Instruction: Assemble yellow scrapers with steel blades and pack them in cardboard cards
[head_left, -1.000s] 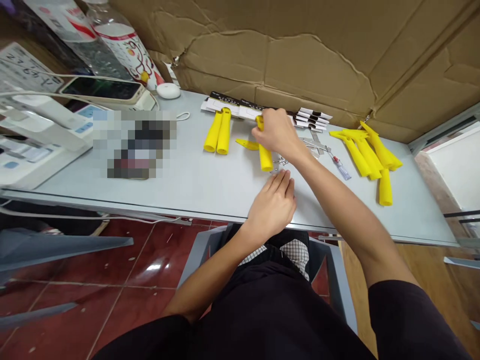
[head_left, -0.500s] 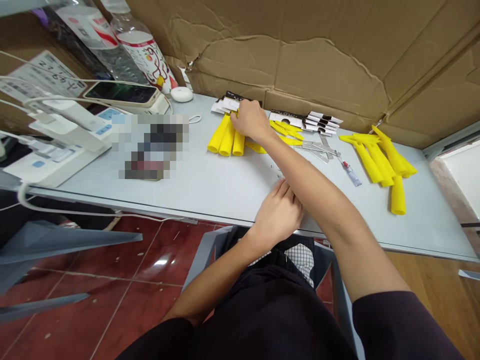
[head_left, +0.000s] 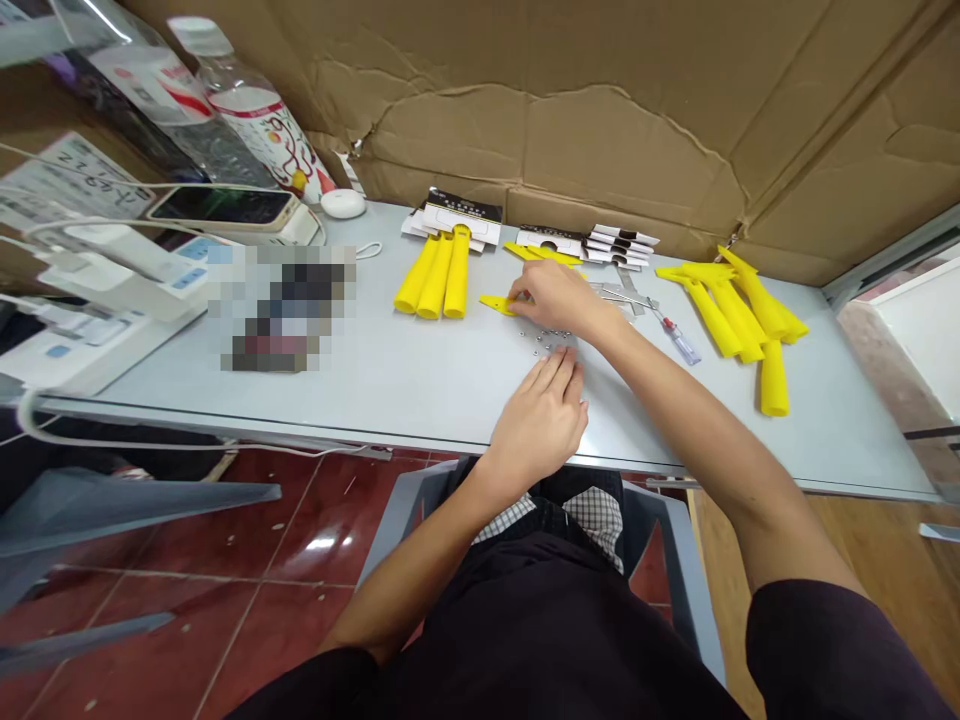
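Note:
My right hand [head_left: 553,295] reaches over the middle of the table, its fingers closed on the end of a flat yellow piece [head_left: 496,304]. My left hand [head_left: 541,410] rests near the front edge with its fingers stretched out, palm down, beside small metal nuts [head_left: 548,339]. To the left, three yellow handles [head_left: 430,280] lie side by side against black and white cards [head_left: 460,215]. More flat yellow pieces [head_left: 551,257] lie behind my right hand. Metal blades [head_left: 616,293] and a clear screwdriver [head_left: 681,341] are right of it.
More yellow handles [head_left: 739,310] are piled on the right. A power strip [head_left: 90,345] with cables, a phone [head_left: 225,206], a white case [head_left: 343,204] and bottles [head_left: 262,130] stand left. Cardboard [head_left: 600,130] lines the back.
My right hand has moved from the three yellow handles toward the front right, onto a flat yellow piece. The view has shifted slightly. My left hand lies flatter, and more nuts show beside it.

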